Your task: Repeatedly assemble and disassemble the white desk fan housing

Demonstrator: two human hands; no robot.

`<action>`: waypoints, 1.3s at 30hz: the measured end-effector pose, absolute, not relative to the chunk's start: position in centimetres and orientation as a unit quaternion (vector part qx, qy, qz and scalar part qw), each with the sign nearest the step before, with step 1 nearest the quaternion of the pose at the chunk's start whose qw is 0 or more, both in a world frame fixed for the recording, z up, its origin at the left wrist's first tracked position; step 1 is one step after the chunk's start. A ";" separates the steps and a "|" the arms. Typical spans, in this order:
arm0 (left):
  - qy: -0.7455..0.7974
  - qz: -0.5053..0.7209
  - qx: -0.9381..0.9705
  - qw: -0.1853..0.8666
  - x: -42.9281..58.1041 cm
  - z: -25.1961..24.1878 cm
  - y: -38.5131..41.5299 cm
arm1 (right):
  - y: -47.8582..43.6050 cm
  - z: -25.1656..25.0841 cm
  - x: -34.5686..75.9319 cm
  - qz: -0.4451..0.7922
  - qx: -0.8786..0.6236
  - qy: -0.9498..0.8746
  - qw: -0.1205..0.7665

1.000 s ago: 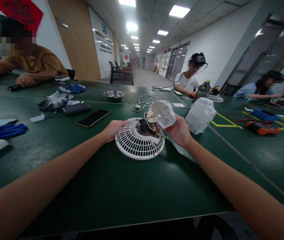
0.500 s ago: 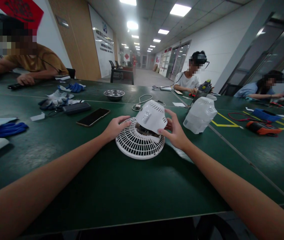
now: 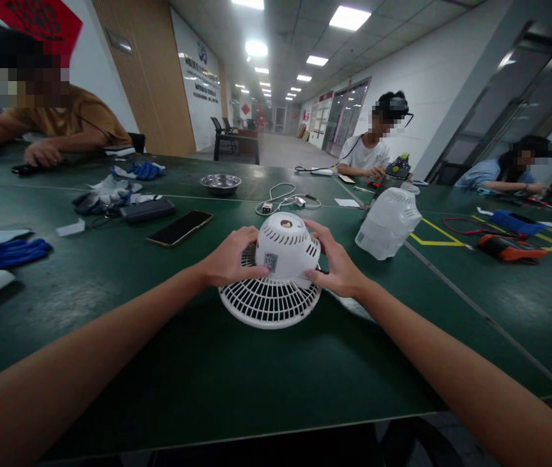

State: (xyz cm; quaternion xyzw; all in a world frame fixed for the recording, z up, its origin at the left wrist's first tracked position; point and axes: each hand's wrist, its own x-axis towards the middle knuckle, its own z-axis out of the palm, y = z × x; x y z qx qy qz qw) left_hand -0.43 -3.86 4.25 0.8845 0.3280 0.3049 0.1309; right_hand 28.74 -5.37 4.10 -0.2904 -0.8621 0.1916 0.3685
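Observation:
A white fan motor cover [image 3: 286, 243] with vent slots and a small label sits over the middle of a round white fan grille [image 3: 270, 305], which lies on the green table. My left hand [image 3: 237, 258] grips the cover's left side, thumb on its front lower edge. On the opposite side my right hand [image 3: 334, 263] is closed round the cover, its thumb near the lower rim. The cover's back and whatever is under it are hidden. Behind it lies a white cable [image 3: 283, 198] with a plug.
Left of the grille are a phone [image 3: 181, 228], a dark case [image 3: 148, 211], gloves [image 3: 105, 194] and a metal bowl [image 3: 220, 183]. To the right stand a translucent plastic jug [image 3: 387, 224] and an orange multimeter [image 3: 512, 248]. Several people sit around the table.
The motor cover has gone from tilted, with inner parts showing, to upright and lower over the grille. My left hand has moved from the grille onto the cover. The grille shifted slightly towards me.

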 end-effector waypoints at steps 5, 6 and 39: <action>0.320 0.304 0.888 0.125 -0.2 4.0 -3.8 | -6.2 4.7 27.8 0.155 -0.305 -0.864 0.369; 0.318 0.307 0.888 0.127 -0.3 3.9 -3.7 | -6.3 4.8 27.7 0.157 -0.307 -0.863 0.370; 0.285 0.347 0.873 0.192 0.7 3.4 -5.2 | -7.0 4.9 27.9 0.201 -0.301 -0.881 0.305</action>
